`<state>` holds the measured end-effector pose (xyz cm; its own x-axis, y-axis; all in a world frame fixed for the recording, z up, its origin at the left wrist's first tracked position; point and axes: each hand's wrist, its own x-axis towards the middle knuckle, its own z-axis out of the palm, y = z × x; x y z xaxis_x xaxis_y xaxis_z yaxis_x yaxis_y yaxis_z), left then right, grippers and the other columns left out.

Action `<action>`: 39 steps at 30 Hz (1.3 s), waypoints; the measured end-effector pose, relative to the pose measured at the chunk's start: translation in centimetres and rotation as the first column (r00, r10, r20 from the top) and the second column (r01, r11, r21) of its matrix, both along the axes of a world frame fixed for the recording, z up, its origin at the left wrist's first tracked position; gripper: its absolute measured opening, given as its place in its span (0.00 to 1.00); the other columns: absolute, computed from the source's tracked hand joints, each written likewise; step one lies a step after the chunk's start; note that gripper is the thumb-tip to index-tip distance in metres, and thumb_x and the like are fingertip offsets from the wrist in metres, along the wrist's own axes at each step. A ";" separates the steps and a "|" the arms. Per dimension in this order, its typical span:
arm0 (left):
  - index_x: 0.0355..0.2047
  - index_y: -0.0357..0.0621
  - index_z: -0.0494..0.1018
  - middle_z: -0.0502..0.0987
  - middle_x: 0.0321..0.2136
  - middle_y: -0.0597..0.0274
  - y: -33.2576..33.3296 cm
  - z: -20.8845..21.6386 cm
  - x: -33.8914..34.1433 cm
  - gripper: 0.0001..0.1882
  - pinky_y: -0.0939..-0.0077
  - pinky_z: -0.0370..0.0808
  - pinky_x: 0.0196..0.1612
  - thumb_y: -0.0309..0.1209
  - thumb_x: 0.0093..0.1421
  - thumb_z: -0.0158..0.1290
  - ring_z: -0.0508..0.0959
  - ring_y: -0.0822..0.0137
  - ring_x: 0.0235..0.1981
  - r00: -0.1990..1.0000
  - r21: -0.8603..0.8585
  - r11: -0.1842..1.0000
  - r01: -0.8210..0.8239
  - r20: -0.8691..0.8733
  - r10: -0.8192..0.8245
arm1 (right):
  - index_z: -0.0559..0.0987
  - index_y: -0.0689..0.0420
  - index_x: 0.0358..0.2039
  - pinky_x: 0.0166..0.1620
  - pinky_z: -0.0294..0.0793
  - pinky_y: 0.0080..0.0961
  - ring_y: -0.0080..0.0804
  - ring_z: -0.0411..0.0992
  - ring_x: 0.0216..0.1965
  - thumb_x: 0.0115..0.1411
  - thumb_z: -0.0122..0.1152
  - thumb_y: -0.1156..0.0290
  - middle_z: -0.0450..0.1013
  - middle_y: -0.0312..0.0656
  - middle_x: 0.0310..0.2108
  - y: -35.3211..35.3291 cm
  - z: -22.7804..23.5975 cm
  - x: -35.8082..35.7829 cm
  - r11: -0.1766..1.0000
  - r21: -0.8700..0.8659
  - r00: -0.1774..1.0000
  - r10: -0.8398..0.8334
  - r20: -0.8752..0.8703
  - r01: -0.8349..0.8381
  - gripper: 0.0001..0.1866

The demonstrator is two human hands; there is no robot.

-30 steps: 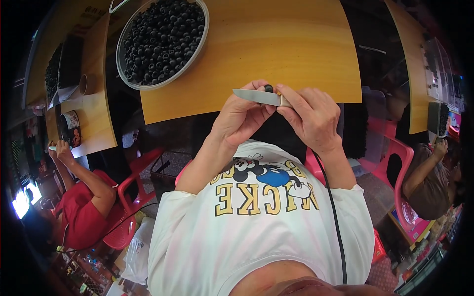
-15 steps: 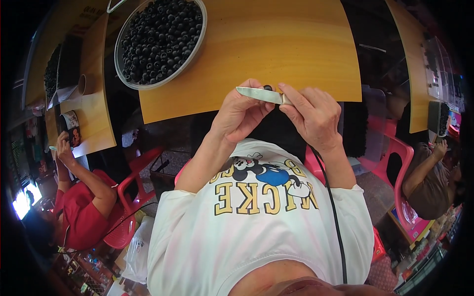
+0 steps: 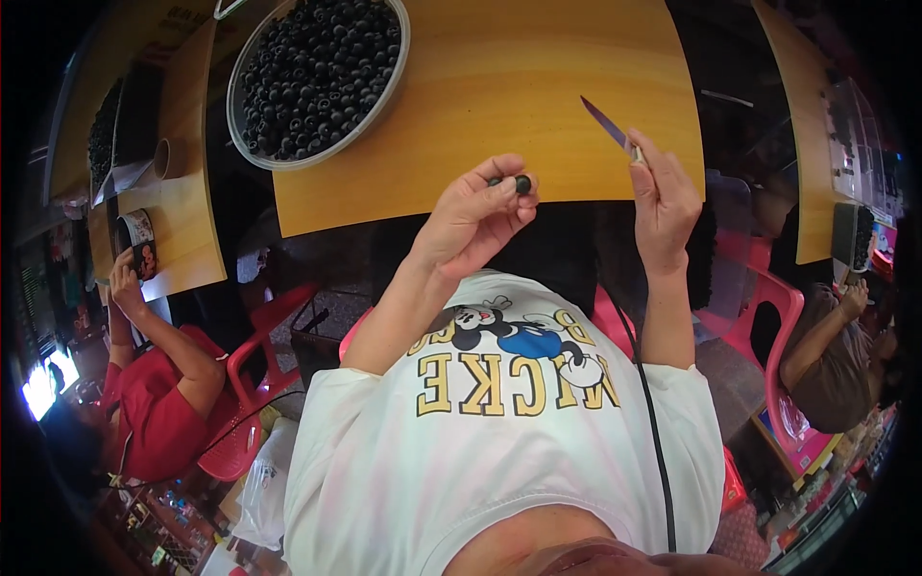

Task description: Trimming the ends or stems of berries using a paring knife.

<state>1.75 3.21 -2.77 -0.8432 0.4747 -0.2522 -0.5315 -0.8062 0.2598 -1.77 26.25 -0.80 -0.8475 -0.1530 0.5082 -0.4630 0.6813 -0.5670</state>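
Observation:
My left hand (image 3: 478,213) pinches a small dark, round, bead-like piece (image 3: 522,183) between thumb and fingers, just off the near edge of the table. A second dark bit shows behind the thumb; whether it is a separate piece I cannot tell. Off to the right, my right hand (image 3: 665,206) is closed round the pale handle of a small knife (image 3: 607,126). Its narrow blade points up and to the left over the table, apart from the piece. At the far left of the table stands a clear round tub (image 3: 404,72), heaped with similar dark pieces, several with a hole.
The yellow wooden table (image 3: 538,86) ends just beyond my hands. A black cable (image 3: 653,432) runs down my right side. On the left a person in red (image 3: 168,408) works at another table; on the right sits a person in brown (image 3: 831,360). Pink chairs (image 3: 768,288) stand near.
The knife, held across the piece at my left fingers before, has swung away right and up with my right hand. My left hand stays put, the piece now plainly visible in its fingers.

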 end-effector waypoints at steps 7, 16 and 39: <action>0.46 0.32 0.71 0.71 0.36 0.61 -1.2 0.8 0.2 0.13 0.78 0.72 0.39 0.29 0.65 0.49 0.71 0.70 0.33 0.989 0.047 0.993 0.111 -0.104 -0.106 | 0.77 0.64 0.44 0.38 0.70 0.22 0.31 0.74 0.34 0.65 0.53 0.70 0.76 0.45 0.35 -1.6 -1.7 0.3 0.998 -0.047 0.986 -0.042 0.160 0.050 0.13; 0.41 0.42 0.68 0.69 0.36 0.58 -6.9 3.4 -1.0 0.06 0.84 0.69 0.32 0.27 0.65 0.48 0.70 0.73 0.29 0.935 -0.015 0.994 -0.110 -0.340 0.099 | 0.77 0.63 0.47 0.32 0.63 0.15 0.18 0.63 0.28 0.67 0.51 0.60 0.74 0.35 0.34 -1.1 -2.0 1.2 0.965 -0.199 0.961 -0.120 0.248 0.172 0.19; 0.36 0.39 0.78 0.77 0.35 0.49 -16.2 10.3 -14.3 0.12 0.63 0.73 0.46 0.28 0.50 0.58 0.76 0.51 0.43 0.763 -0.448 -0.652 -0.612 -0.118 -0.636 | 0.78 0.64 0.45 0.32 0.68 0.19 0.24 0.69 0.28 0.66 0.51 0.67 0.76 0.44 0.31 -0.3 -2.5 3.4 0.925 -0.314 0.936 -0.104 0.335 0.215 0.14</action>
<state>-12.58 -13.01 7.52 -0.9864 0.1221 0.1101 0.1418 0.9708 0.1934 1.60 26.00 -3.31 -0.9674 0.1328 0.2157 -0.1299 0.4710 -0.8725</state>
